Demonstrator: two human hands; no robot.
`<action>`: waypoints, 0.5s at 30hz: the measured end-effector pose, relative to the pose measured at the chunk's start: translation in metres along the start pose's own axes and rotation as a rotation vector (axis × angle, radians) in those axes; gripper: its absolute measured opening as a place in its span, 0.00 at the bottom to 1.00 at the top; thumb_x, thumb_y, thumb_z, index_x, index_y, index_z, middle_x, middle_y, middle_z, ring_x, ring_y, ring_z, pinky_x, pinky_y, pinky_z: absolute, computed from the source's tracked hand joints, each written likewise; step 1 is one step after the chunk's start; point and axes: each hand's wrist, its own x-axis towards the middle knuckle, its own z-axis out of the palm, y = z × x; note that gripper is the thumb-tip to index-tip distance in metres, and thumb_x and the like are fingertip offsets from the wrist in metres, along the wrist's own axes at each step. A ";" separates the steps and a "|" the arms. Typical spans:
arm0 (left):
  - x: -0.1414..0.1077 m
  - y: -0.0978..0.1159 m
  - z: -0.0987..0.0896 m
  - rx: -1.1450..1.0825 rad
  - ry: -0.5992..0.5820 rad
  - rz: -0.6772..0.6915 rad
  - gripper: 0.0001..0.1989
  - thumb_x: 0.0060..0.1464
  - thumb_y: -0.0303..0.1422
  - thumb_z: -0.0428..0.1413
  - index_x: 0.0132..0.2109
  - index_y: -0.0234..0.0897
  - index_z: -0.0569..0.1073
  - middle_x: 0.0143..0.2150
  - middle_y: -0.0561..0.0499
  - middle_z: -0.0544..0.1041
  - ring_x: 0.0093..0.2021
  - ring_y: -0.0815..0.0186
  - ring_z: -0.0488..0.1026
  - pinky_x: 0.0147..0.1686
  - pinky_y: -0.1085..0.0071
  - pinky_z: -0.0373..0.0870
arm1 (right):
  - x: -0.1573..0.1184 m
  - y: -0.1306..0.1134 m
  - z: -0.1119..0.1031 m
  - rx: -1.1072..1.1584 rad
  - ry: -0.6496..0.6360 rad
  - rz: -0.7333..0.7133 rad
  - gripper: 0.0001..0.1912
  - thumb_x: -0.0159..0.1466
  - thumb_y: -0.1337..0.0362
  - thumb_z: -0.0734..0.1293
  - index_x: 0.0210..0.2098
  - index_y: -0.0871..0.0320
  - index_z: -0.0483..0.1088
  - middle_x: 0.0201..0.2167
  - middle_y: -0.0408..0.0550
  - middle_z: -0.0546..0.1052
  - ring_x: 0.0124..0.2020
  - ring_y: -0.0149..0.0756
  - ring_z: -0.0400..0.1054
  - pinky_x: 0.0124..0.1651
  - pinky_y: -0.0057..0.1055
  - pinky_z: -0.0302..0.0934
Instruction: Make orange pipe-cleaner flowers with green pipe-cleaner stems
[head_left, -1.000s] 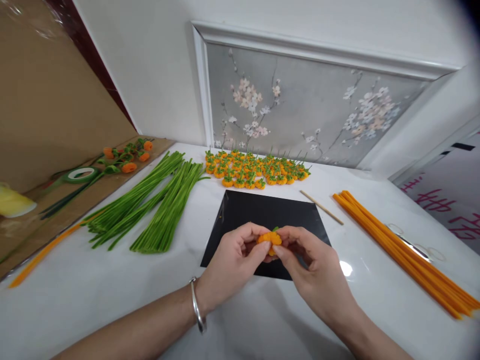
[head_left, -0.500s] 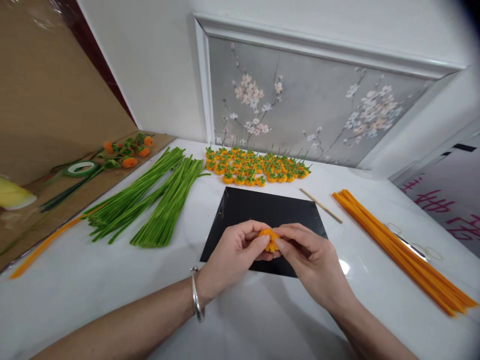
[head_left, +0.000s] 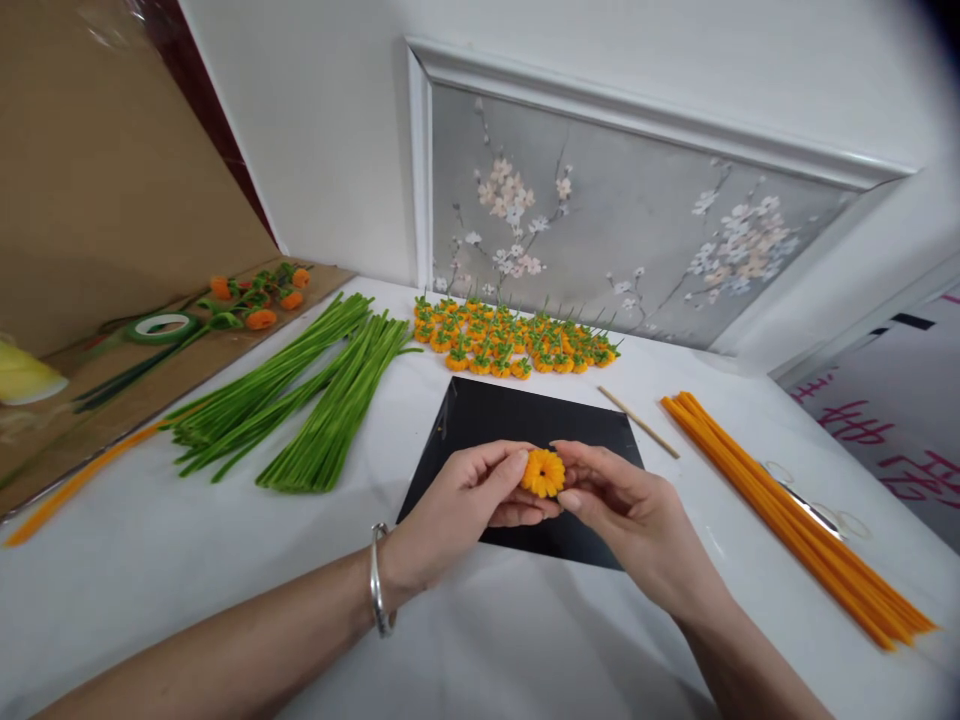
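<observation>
A small orange pipe-cleaner flower [head_left: 544,473] faces up, its petals looped around a dark centre. My left hand [head_left: 480,490] is closed on it, thumb over the left petals and fingers underneath. At its right edge, the curved thumb and fingertips of my right hand [head_left: 615,490] hold it lightly. Both hands are above a black square mat [head_left: 525,405] on the white table [head_left: 315,560]. Behind the mat stand rows of finished orange flowers [head_left: 480,335] with green sepals and thin stems pointing up.
Green pipe cleaners [head_left: 330,400] lie in bundles at left, orange ones [head_left: 780,510] at right beside scissors [head_left: 817,510]. A thin stick [head_left: 637,422] rests right of the mat. Green tape [head_left: 161,327] and orange blooms [head_left: 261,319] lie on cardboard [head_left: 45,450]. A framed panel [head_left: 600,200] stands behind.
The flower has turned so its petalled face and dark centre show. My right fingers have spread a little and shifted to its edge. The camera view has shifted slightly.
</observation>
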 end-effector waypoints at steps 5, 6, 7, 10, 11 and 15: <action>0.001 -0.004 0.000 -0.005 -0.001 -0.002 0.15 0.57 0.41 0.56 0.46 0.36 0.73 0.36 0.50 0.79 0.33 0.71 0.78 0.34 0.79 0.74 | 0.000 -0.002 0.006 -0.003 0.049 -0.040 0.11 0.59 0.66 0.69 0.42 0.53 0.74 0.36 0.45 0.75 0.35 0.31 0.71 0.38 0.27 0.70; 0.001 -0.005 0.000 -0.004 0.006 0.004 0.15 0.57 0.41 0.56 0.46 0.36 0.73 0.34 0.50 0.79 0.32 0.71 0.78 0.32 0.79 0.73 | 0.000 -0.003 0.008 0.003 0.058 -0.042 0.10 0.58 0.66 0.69 0.41 0.53 0.75 0.35 0.44 0.75 0.34 0.31 0.71 0.37 0.26 0.69; 0.001 -0.006 0.000 -0.004 0.011 0.014 0.15 0.57 0.41 0.56 0.46 0.35 0.73 0.32 0.51 0.78 0.30 0.72 0.77 0.30 0.80 0.72 | 0.000 -0.004 0.008 0.014 0.062 -0.038 0.10 0.58 0.66 0.70 0.40 0.53 0.75 0.34 0.44 0.75 0.34 0.31 0.71 0.36 0.26 0.69; 0.001 -0.007 0.000 0.004 -0.004 0.053 0.15 0.58 0.41 0.55 0.46 0.35 0.72 0.26 0.54 0.76 0.25 0.75 0.74 0.26 0.81 0.70 | 0.001 -0.005 0.008 0.072 0.042 0.003 0.12 0.56 0.64 0.72 0.41 0.53 0.74 0.34 0.44 0.75 0.33 0.32 0.71 0.36 0.27 0.69; 0.001 -0.007 0.000 0.008 -0.015 0.060 0.15 0.58 0.40 0.55 0.46 0.35 0.71 0.25 0.54 0.75 0.24 0.75 0.73 0.25 0.81 0.69 | 0.001 -0.005 0.006 0.102 0.021 0.025 0.14 0.55 0.64 0.73 0.41 0.53 0.74 0.34 0.44 0.75 0.33 0.32 0.71 0.36 0.27 0.69; 0.000 -0.003 0.000 0.051 -0.042 0.090 0.14 0.59 0.39 0.54 0.48 0.36 0.66 0.25 0.55 0.74 0.22 0.75 0.72 0.24 0.80 0.68 | 0.001 -0.003 -0.002 0.209 -0.115 0.132 0.19 0.55 0.62 0.73 0.47 0.51 0.73 0.35 0.44 0.75 0.34 0.31 0.70 0.38 0.29 0.68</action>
